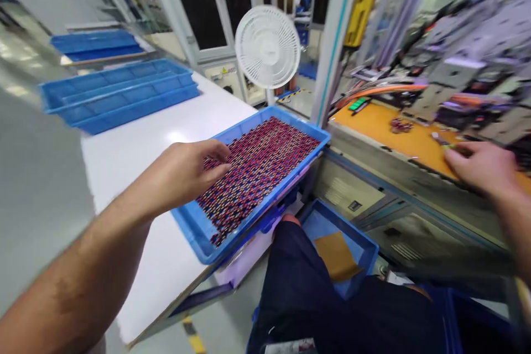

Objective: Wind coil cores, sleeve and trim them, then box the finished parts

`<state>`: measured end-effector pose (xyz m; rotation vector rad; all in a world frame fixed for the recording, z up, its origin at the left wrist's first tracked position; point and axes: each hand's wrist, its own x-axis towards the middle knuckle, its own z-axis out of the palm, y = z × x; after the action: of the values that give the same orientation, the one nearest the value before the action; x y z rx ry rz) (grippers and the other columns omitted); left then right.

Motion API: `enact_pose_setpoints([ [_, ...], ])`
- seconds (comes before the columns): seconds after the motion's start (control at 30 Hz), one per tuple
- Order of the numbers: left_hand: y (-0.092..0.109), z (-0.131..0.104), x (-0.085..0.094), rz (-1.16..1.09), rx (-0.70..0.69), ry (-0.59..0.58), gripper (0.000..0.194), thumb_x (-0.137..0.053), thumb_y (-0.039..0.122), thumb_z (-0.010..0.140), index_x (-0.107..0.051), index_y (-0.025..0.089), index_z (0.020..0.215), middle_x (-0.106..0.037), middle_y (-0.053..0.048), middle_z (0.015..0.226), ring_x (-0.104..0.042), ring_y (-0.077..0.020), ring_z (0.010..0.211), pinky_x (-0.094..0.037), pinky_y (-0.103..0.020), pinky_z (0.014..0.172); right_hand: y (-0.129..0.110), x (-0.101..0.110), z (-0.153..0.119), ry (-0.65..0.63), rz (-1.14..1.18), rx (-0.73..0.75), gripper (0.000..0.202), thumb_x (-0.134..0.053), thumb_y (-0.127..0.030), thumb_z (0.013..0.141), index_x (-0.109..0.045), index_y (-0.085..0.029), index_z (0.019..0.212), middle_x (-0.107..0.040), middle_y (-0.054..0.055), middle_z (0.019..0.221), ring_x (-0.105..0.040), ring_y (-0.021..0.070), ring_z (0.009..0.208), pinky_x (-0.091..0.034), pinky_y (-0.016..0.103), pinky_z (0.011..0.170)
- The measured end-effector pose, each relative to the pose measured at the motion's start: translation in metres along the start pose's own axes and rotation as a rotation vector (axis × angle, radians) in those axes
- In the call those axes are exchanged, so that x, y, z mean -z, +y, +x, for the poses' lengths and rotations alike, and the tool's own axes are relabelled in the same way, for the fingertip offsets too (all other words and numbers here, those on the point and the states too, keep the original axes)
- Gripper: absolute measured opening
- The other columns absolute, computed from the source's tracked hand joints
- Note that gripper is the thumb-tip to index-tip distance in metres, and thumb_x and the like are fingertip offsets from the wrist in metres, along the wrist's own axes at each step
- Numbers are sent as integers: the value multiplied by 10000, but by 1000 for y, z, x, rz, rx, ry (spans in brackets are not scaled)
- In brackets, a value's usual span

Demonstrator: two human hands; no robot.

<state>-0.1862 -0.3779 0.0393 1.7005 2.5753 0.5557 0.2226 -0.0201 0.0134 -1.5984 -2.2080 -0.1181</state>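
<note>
My left hand (193, 168) hovers over the left part of a blue plastic tray (193, 232), its thumb and fingers curved and apart with nothing seen between them. Rows of small dark red parts with pale metallic glints (261, 166) fill most of that tray. At the right, my right hand (483, 168) is over the front edge of the machine's orange work surface (373, 127). Its fingers are closed on a small slim tool with a pale tip (440, 141), too blurred to name exactly. Beyond it lies a small clump of reddish parts (401, 125).
Stacked blue trays (124, 94) stand on the white table (120, 160) at the left. A white fan (267, 47) rises behind the parts tray. Low by my legs, a blue bin (367, 249) holds brown cardboard (338, 254). Machine fixtures and cables (456, 77) crowd the right.
</note>
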Motion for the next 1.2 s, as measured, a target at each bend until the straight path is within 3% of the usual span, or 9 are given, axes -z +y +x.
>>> enact_pose_setpoints([
  [0.13,86,67,-13,-151,-218,36,302,-626,401,743,-728,201,945,-766,-41,865,-674,-214,771,-490,-357,801,2,7,-7,-103,-43,-56,266,-596,-314,962,-699,-85,1050,-698,145,1062,-658,214,1006,-514,372,863],
  [0.17,109,82,-23,-194,-272,30,286,-641,378,731,-722,207,946,-771,-49,878,-691,-238,801,-497,-362,800,1,9,-9,-108,-49,-69,279,-613,-362,962,-660,-117,1088,-677,82,1083,-652,188,992,-542,390,895],
  [0.3,195,129,-73,-326,-444,10,243,-679,286,717,-697,227,952,-778,-45,866,-724,-269,853,-529,-364,816,1,13,-13,-69,-47,-77,308,-587,-380,982,-615,-139,1171,-632,85,1170,-633,192,1039,-555,404,914],
  [0.4,246,155,-106,-358,-446,15,241,-718,191,728,-685,203,967,-760,-52,877,-723,-262,895,-543,-373,848,5,12,-12,-42,-15,-76,309,-588,-378,981,-611,-146,1184,-625,87,1187,-629,194,1048,-556,405,918],
  [0.5,278,180,-130,-375,-358,-14,260,-686,268,870,-649,156,1102,-713,-73,1042,-692,-220,942,-557,-417,869,9,7,-12,-36,35,-78,321,-594,-379,977,-606,-144,1196,-620,90,1199,-625,202,1065,-551,417,927],
  [0.63,300,209,-156,-466,-212,-64,373,-617,344,939,-578,170,1266,-627,-104,1256,-653,-232,1053,-566,-452,885,15,-1,-10,-52,80,-80,328,-591,-380,978,-603,-147,1207,-610,94,1226,-613,212,1098,-539,433,952],
  [0.8,300,217,-177,-658,-129,-107,384,-622,341,935,-575,171,1276,-622,-107,1269,-647,-240,1071,-562,-462,897,19,-5,-6,-66,66,-70,325,-589,-381,979,-605,-148,1204,-610,94,1228,-611,213,1105,-535,436,959],
  [1.03,279,208,-171,-897,-136,-235,366,-610,333,944,-573,166,1268,-644,-99,1216,-667,-219,1008,-579,-430,853,19,-6,-5,-68,54,-64,321,-588,-381,979,-608,-148,1199,-610,95,1229,-609,214,1109,-532,438,965],
  [1.2,285,214,-168,-958,-191,-335,351,-627,313,937,-583,162,1250,-661,-86,1161,-677,-197,943,-593,-394,800,20,-6,-5,-68,67,-64,328,-590,-383,978,-604,-147,1206,-609,95,1231,-609,216,1110,-532,440,964],
])
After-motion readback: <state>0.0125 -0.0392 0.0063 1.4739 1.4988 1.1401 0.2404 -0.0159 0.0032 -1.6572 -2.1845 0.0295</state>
